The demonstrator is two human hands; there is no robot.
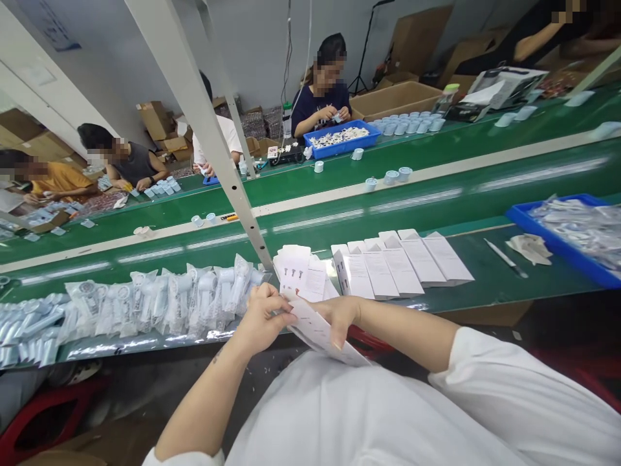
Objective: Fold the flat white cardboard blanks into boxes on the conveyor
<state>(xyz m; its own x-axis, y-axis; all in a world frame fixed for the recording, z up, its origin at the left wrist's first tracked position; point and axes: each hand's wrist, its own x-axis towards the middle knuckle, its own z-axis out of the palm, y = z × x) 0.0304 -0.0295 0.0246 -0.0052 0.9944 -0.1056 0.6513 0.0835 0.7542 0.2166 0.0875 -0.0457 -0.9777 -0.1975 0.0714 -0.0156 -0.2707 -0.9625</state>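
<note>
While left hand (262, 317) and right hand (338, 317) grip white carton (317, 333), fingertips hidden (behind it)

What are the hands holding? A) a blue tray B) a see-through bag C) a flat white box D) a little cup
C. The left hand and right hand both grip a flattened white carton.
</note>
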